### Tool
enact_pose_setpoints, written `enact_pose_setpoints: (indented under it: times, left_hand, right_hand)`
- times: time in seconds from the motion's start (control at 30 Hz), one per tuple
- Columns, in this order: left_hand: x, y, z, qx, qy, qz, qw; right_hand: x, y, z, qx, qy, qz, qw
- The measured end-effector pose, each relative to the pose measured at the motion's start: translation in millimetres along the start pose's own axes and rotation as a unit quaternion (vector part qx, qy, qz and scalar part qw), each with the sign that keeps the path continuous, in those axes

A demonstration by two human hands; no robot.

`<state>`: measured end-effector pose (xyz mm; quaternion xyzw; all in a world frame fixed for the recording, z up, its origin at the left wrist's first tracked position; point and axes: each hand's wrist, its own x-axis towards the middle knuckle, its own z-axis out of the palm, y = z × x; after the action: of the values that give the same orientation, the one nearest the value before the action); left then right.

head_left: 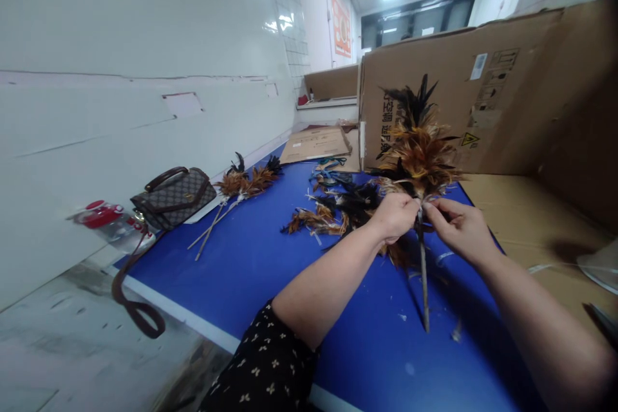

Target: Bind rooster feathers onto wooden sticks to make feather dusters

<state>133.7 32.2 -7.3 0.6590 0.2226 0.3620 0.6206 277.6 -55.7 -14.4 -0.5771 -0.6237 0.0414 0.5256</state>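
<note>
Blue table [241, 277]: main work surface. Open box [444, 71] stands at the far right, with printed marks on its panel. Flat card [316, 143] lies at the table's far end. Duster [420, 161]: held upright above the table's right part, slightly tilted, black feathers on top, brown below, bare stick pointing down. Feather pile [360, 201]: on the table, left of and partly behind the left hand. Two dusters [246, 183] lie farther left, sticks crossed. Bag [176, 196] beside them, strap hanging over the edge; red-lidded bottle [111, 222] next to it. Left hand [396, 215]: fingers curled, gripping the duster at its feather base. Right hand [456, 228]: thumb and forefinger pinching the same spot. Small scraps [456, 333] near the stick's lower end.
</note>
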Motion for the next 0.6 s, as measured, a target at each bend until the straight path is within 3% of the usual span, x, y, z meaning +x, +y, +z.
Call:
enact_pose_setpoints:
  times: [0.17, 0.43, 0.6]
  left_hand:
    - [-4, 7, 0.9, -0.021, -0.032, -0.012, 0.999]
    - [-6, 10, 0.2, -0.031, -0.023, 0.005, 0.999]
    - [-10, 17, 2.1, -0.103, -0.057, -0.05, 0.992]
  right_hand:
    - [3, -7, -7, 0.017, -0.022, 0.02, 0.999]
    - [1, -4, -4, 0.033, 0.0, 0.042, 0.999]
    - [1, -4, -6, 0.032, 0.019, 0.032, 0.999]
